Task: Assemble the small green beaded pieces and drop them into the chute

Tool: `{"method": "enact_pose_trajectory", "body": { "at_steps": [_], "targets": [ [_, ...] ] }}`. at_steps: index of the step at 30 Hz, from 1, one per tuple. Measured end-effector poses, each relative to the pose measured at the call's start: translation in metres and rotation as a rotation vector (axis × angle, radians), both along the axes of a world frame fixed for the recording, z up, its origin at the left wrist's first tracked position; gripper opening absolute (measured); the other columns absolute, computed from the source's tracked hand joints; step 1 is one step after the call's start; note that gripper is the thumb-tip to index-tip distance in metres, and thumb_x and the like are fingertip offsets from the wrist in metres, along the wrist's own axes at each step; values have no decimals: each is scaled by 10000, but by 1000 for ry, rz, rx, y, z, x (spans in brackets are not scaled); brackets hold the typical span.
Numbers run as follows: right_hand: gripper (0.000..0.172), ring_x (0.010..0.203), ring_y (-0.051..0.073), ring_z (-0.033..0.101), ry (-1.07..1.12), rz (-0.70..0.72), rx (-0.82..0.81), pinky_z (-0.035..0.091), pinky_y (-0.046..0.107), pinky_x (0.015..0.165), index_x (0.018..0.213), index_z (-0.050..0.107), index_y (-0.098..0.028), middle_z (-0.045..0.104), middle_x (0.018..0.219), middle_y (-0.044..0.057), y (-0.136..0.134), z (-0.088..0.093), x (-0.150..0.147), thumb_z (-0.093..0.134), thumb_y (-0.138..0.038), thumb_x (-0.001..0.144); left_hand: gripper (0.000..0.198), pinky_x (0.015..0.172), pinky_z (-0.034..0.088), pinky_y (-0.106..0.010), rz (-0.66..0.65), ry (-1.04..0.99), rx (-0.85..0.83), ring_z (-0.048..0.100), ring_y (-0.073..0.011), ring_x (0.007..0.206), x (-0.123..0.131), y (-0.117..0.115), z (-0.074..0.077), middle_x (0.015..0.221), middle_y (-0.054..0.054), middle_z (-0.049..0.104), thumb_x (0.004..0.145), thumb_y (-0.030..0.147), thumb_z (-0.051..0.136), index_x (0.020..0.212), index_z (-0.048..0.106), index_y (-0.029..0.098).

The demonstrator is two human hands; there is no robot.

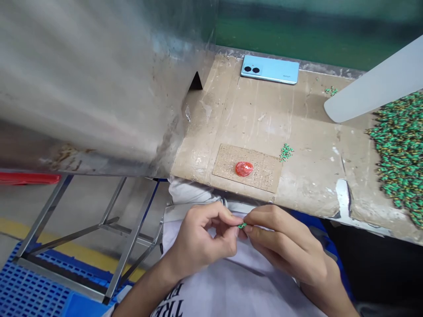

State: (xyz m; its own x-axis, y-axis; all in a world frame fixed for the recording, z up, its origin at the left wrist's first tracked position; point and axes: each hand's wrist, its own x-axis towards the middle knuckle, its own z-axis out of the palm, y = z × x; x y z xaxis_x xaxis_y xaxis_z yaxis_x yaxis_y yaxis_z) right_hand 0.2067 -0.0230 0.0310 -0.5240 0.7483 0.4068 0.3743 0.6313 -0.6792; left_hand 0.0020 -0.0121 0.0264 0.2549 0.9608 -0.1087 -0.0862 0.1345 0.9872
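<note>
My left hand (pixel 211 235) and my right hand (pixel 280 237) meet in front of my shirt, just below the table's front edge. Between their fingertips is a tiny green piece (pixel 242 225), pinched from both sides; my fingers cover most of it. Beyond my hands, a cardboard rectangle (pixel 228 160) lies on the table with a glossy red-orange lump (pixel 244 168) on it. A small cluster of green pieces (pixel 286 152) lies by the cardboard's right edge. A large heap of green and gold pieces (pixel 401 154) spreads over the table's right side.
A light blue phone (pixel 274 70) lies at the back of the cardboard-covered table (pixel 261 119). A white tube-like object (pixel 373 83) slants in from the right, near a few green pieces (pixel 331 90). A big metal panel (pixel 99 83) stands left, above a metal frame (pixel 109 233).
</note>
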Motion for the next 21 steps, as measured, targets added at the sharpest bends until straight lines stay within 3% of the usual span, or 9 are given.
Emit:
{"method": "enact_pose_trajectory", "body": {
  "at_steps": [5,12,17,21],
  "targets": [
    [186,857,245,704,-66,47,174,648,400,720,1035,695,-133,767,1001,135,6,-1,1,571,-7,977,136,506,536,-170,48,-4,6,676,-125,553,3,1,-3,650,-18,718,687,23,702,702,709,158],
    [241,925,216,721,66,5,28,636,349,756,1132,696,-158,750,1082,110,3,-10,6,610,-1,972,120,451,517,-150,-35,-61,-82,619,-84,446,0,1,0,605,24,697,763,66,724,821,754,167],
    [178,899,229,682,-56,34,131,638,364,779,1061,683,-107,761,1002,144,9,-2,-2,520,-40,1037,133,498,549,-149,45,71,-23,680,-112,524,1,4,-4,626,21,703,691,43,699,688,694,176],
    [164,824,204,693,5,-32,170,644,328,749,1058,666,-123,768,949,133,7,-9,-2,515,-62,1036,149,483,553,-155,24,83,31,663,-109,493,10,2,-15,607,44,692,759,59,698,741,707,207]
  ]
}}
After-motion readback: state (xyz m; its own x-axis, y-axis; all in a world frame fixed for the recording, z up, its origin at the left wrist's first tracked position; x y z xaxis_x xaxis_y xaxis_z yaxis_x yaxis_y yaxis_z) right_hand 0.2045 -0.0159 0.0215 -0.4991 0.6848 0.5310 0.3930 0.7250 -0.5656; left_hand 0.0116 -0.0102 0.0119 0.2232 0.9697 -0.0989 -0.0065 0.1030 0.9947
